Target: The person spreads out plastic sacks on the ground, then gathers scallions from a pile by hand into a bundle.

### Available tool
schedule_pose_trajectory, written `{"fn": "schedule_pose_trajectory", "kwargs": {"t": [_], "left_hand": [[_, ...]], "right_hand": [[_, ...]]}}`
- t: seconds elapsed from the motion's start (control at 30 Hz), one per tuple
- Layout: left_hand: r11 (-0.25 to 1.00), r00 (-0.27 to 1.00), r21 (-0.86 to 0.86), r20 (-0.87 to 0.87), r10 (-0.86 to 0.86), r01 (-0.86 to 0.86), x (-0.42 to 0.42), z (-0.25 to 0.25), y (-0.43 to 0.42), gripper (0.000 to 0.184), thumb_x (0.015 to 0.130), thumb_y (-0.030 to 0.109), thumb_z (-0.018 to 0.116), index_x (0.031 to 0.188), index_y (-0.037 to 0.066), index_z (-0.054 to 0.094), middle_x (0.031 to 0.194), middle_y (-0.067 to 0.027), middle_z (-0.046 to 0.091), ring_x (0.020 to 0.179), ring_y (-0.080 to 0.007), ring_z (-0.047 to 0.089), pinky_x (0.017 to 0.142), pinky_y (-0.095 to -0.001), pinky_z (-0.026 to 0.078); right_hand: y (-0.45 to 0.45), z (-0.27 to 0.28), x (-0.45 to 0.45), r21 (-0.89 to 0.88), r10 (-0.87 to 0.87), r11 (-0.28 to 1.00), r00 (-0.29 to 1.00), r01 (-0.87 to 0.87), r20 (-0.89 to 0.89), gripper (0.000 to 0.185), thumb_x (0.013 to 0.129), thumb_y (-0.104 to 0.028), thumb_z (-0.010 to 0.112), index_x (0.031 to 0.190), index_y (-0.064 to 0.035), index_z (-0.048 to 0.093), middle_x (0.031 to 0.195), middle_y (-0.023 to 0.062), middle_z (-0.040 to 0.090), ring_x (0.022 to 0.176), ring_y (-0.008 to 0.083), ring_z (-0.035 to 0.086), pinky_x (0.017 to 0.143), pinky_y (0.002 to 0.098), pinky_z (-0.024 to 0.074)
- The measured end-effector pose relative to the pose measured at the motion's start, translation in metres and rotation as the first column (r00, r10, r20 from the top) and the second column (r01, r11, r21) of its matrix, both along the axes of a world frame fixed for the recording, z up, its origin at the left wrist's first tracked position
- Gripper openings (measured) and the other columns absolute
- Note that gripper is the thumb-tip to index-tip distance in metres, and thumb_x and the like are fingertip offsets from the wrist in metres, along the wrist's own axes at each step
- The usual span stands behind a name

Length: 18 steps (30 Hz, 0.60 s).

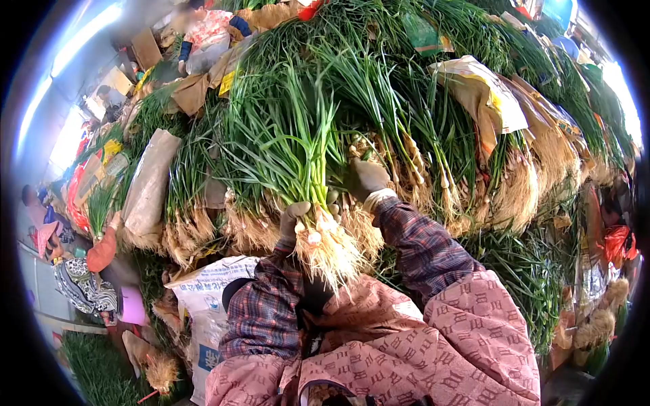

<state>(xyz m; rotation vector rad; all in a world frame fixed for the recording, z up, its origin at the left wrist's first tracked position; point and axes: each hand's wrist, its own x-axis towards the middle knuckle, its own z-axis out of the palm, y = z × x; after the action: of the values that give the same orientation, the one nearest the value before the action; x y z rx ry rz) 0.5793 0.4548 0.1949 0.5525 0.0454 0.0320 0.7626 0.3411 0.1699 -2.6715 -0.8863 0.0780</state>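
A bunch of green garlic [317, 176] stands upright in front of me, with pale bulbs and long straw-coloured roots at its lower end. My left hand [294, 218], in a greyish glove, is closed around the stems just above the bulbs. To the right, my right hand [371, 177] is also gloved and reaches into the pile. It is beside the roots and stems of other green garlic [409, 162]. Its fingers are mostly hidden, so whether they grip anything cannot be made out.
A large heap of green garlic [379, 40] spreads ahead, roots toward me. Brown paper sheets [484, 95] lie on it at right, and a rolled sheet [152, 179] at left. A white printed sack [213, 291] is by my left arm. Other people [84, 277] are at left and far back.
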Motion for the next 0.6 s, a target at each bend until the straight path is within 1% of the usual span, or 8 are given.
{"fn": "schedule_pose_trajectory", "kwargs": {"t": [0.13, 0.2, 0.23, 0.27, 0.33, 0.43, 0.53, 0.6], "left_hand": [[0.999, 0.997, 0.033, 0.078, 0.0, -0.002, 0.003, 0.0, 0.006, 0.053, 0.082, 0.018, 0.061, 0.125, -0.008, 0.045, 0.116, -0.0197, 0.06, 0.097, -0.0287, 0.064, 0.084, -0.0382, 0.056], [0.943, 0.994, 0.324, 0.098, 0.043, -0.073, 0.01, -0.1, 0.06, 0.043, 0.087, 0.022, 0.056, 0.116, -0.008, 0.053, 0.107, -0.0181, 0.064, 0.086, -0.0249, 0.067, 0.077, -0.0348, 0.057], [0.881, 0.992, 0.462, 0.113, 0.056, -0.102, 0.012, -0.101, 0.063, 0.04, 0.089, 0.024, 0.054, 0.112, -0.008, 0.057, 0.102, -0.0173, 0.066, 0.081, -0.023, 0.068, 0.074, -0.0331, 0.057], [0.871, 0.989, 0.468, 0.053, 0.138, -0.147, 0.01, -0.105, 0.058, 0.035, 0.091, 0.027, 0.052, 0.102, -0.005, 0.062, 0.097, -0.014, 0.067, 0.082, -0.0219, 0.067, 0.075, -0.0324, 0.057], [0.869, 0.971, 0.435, 0.07, 0.229, -0.236, 0.001, -0.085, 0.043, 0.034, 0.092, 0.026, 0.051, 0.102, -0.005, 0.062, 0.095, -0.0132, 0.067, 0.083, -0.0211, 0.067, 0.075, -0.0315, 0.057], [0.916, 0.992, 0.38, 0.069, 0.109, -0.127, 0.009, -0.125, 0.068, 0.034, 0.093, 0.028, 0.051, 0.1, -0.003, 0.063, 0.092, -0.0118, 0.068, 0.082, -0.0193, 0.066, 0.074, -0.0304, 0.056], [0.919, 0.986, 0.361, 0.018, 0.164, -0.159, 0.011, -0.129, 0.063, 0.033, 0.092, 0.027, 0.052, 0.098, -0.004, 0.063, 0.089, -0.012, 0.068, 0.077, -0.0194, 0.066, 0.07, -0.0307, 0.056], [0.952, 0.999, 0.302, 0.035, 0.034, -0.043, 0.006, -0.088, 0.051, 0.033, 0.09, 0.026, 0.053, 0.096, -0.005, 0.064, 0.087, -0.0124, 0.068, 0.075, -0.0203, 0.066, 0.069, -0.0316, 0.056]], "right_hand": [[-0.004, 0.034, -0.016, 0.191, -0.032, 0.981, 0.999, 0.035, -0.018, 0.045, 0.08, -0.021, 0.061, 0.122, -0.0067, 0.052, 0.077, 0.0127, 0.066, 0.067, 0.0328, 0.065, 0.058, 0.0414, 0.0507], [-0.002, 0.024, -0.008, 0.486, 0.193, 0.874, 0.915, 0.004, -0.355, 0.029, 0.085, -0.02, 0.061, 0.11, -0.0048, 0.058, 0.08, 0.0106, 0.067, 0.068, 0.0282, 0.065, 0.06, 0.0406, 0.0511], [0.004, 0.027, -0.008, 0.689, 0.419, 0.724, 0.767, 0.041, -0.486, 0.02, 0.088, -0.021, 0.059, 0.102, -0.0069, 0.059, 0.08, 0.0104, 0.067, 0.068, 0.0276, 0.065, 0.061, 0.0408, 0.0513], [-0.006, 0.05, -0.009, 0.503, 0.409, 0.817, 0.329, 0.283, -0.851, 0.024, 0.089, -0.019, 0.058, 0.107, -0.0037, 0.061, 0.095, 0.0101, 0.067, 0.08, 0.0237, 0.065, 0.073, 0.0373, 0.0536], [0.012, 0.012, 0.009, 0.512, 0.54, 0.82, 0.647, -0.257, -0.539, 0.028, 0.09, -0.021, 0.057, 0.109, -0.0013, 0.061, 0.097, 0.0121, 0.066, 0.084, 0.022, 0.065, 0.075, 0.0342, 0.054], [0.042, 0.009, 0.003, 0.1, 0.087, 0.993, 0.936, -0.056, -0.34, 0.024, 0.087, -0.02, 0.062, 0.104, -0.0028, 0.064, 0.085, 0.0122, 0.066, 0.081, 0.0176, 0.066, 0.071, 0.0281, 0.0546], [0.057, 0.05, -0.014, -0.294, 0.105, 0.953, 0.991, -0.076, 0.082, 0.007, 0.085, -0.014, 0.064, 0.08, -0.0096, 0.067, 0.071, 0.0055, 0.066, 0.067, 0.0161, 0.065, 0.061, 0.0359, 0.0529], [0.054, 0.069, -0.016, -0.445, 0.281, 0.874, 0.951, -0.197, 0.13, 0.008, 0.083, -0.014, 0.065, 0.087, -0.0116, 0.071, 0.075, 0.0053, 0.068, 0.069, 0.019, 0.066, 0.06, 0.0321, 0.0518]]}}
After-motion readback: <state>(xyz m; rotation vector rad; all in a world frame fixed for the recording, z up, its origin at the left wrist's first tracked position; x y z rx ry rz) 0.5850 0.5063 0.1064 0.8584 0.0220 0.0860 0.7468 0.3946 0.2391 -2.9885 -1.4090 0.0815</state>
